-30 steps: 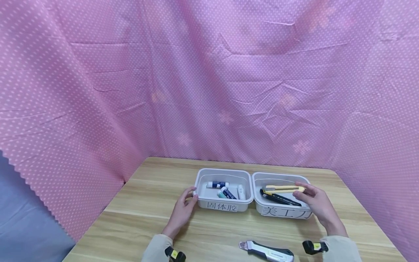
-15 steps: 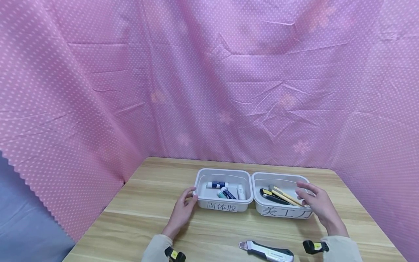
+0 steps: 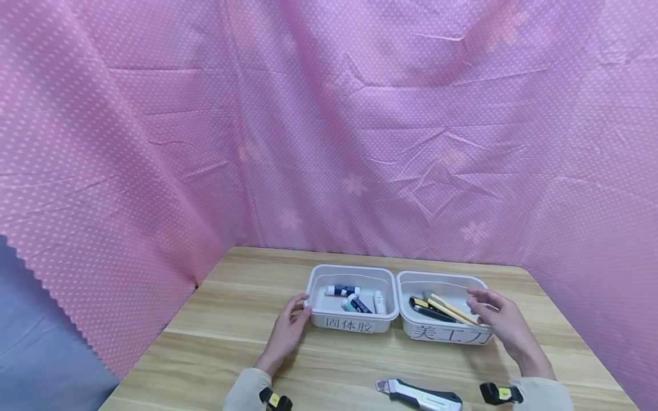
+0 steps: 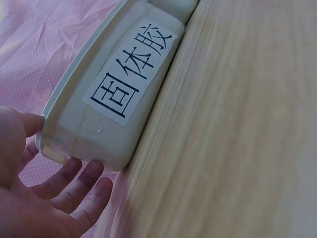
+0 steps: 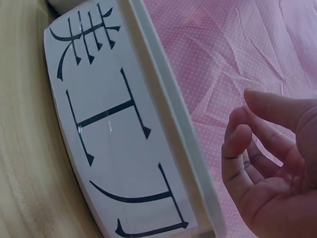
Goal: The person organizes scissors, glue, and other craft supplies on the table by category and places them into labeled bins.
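My left hand [image 3: 288, 331] rests at the near left corner of a white plastic box [image 3: 329, 317], thumb and fingertips touching its rim and outer wall. Several glue sticks [image 3: 343, 290] lie inside that box. Beside it stands a second white box [image 3: 406, 326] holding a yellow utility knife [image 3: 451, 309] and a dark utility knife [image 3: 432, 310]. My right hand [image 3: 501, 322] is over this box's right end, with nothing between its loosely bent fingers. In the right wrist view, thumb and fingertips [image 5: 241, 134] are beside the box rim.
A white and black utility knife [image 3: 421, 395] lies on the wooden table [image 3: 329, 365] in front of the boxes. Paper labels with large characters face front, one on the left box [image 4: 131, 72], another on the right box [image 5: 109, 119]. A pink dotted curtain [image 3: 360, 142] hangs behind the table.
My right hand has let go of the yellow utility knife, which dropped to lie slanted on the dark one. The hand then drew slightly right. My left hand stays in place.
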{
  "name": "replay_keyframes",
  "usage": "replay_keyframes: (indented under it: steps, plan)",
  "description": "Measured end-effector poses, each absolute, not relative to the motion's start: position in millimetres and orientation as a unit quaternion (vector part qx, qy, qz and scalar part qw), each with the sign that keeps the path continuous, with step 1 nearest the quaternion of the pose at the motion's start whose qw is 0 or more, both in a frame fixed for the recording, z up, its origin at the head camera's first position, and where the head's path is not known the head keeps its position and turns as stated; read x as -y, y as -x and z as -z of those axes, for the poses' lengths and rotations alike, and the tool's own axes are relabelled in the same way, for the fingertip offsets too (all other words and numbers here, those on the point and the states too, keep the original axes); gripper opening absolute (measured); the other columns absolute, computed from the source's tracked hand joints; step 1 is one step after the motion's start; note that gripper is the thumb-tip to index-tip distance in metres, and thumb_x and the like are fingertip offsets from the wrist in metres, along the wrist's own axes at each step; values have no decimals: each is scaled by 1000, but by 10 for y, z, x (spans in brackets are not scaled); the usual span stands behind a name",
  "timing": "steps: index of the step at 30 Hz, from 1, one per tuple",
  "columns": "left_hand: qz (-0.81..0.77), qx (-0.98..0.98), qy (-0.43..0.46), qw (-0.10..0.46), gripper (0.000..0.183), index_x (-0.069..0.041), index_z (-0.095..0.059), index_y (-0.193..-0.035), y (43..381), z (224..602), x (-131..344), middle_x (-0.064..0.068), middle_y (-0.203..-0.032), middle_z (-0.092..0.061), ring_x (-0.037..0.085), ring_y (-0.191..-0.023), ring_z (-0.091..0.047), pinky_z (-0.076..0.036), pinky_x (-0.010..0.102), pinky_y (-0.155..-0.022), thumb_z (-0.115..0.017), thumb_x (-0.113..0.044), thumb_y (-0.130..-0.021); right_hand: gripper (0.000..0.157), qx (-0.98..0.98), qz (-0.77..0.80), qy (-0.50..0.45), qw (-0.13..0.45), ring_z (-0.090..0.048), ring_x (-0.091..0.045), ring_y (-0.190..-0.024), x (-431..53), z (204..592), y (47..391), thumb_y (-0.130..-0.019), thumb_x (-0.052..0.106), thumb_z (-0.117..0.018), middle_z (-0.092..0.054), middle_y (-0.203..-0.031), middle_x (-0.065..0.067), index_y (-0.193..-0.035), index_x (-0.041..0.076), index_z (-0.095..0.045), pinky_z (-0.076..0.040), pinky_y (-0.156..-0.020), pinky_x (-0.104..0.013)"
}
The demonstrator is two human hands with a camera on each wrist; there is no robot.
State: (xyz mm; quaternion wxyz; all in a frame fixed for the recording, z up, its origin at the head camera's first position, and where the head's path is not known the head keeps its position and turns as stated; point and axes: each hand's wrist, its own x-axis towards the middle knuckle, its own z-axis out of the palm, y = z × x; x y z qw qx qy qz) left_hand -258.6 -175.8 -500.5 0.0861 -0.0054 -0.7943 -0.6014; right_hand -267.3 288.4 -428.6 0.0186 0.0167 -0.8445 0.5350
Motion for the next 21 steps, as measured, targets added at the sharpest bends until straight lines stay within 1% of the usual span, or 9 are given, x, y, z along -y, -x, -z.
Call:
replay_keyframes:
  steps: [3, 4, 9, 12, 16, 21]
  plan:
    - [601, 795, 5, 82, 43, -15, -51, -146, 2579, 4997, 1753, 23, -137, -58, 37, -116, -65, -54, 50, -98, -58, -28, -105, 62, 842, -539, -26, 25, -59, -2, -94, -2876, 4279, 2607, -102, 36, -63, -64, -113, 1, -147, -5, -47, -57, -78, -26]
    - [601, 795, 5, 83, 44, -17, -51, -146, 2575, 5001, 1757, 22, -138, -58, 35, -116, -65, -54, 49, -99, -58, -31, -105, 61, 840, -541, -30, 27, -59, -1, -94, -2865, 4276, 2583, -102, 35, -64, -64, -112, 2, -146, -5, -48, -57, -78, -26]
    - [597, 798, 5, 83, 44, -17, -52, -146, 2568, 5004, 1762, 21, -137, -59, 34, -116, -66, -54, 49, -99, -58, -31, -105, 56, 837, -544, -40, 45, -62, -5, -94, -2782, 4277, 2430, -102, 33, -64, -67, -109, 3, -142, -5, -53, -56, -78, -25]
    - [598, 797, 7, 81, 45, -17, -52, -146, 2560, 5010, 1762, 21, -137, -59, 34, -116, -66, -54, 48, -99, -59, -32, -105, 51, 838, -541, -41, 55, -64, -9, -90, -2720, 4303, 2340, -102, 31, -64, -69, -105, 1, -139, -5, -56, -56, -75, -26]
    - [602, 794, 10, 86, 46, -16, -52, -146, 2549, 5013, 1763, 23, -137, -58, 37, -115, -66, -54, 47, -98, -60, -32, -104, 44, 833, -548, -47, 58, -62, -9, -85, -2622, 4345, 2255, -104, 25, -62, -68, -100, -4, -135, -5, -58, -57, -73, -28]
    - [601, 794, 10, 89, 46, -15, -51, -146, 2556, 5001, 1758, 23, -137, -58, 36, -115, -66, -54, 48, -98, -59, -33, -105, 40, 835, -546, -46, 46, -62, -9, -87, -2522, 4368, 2181, -103, 27, -64, -68, -106, -9, -131, -1, -62, -57, -74, -27]
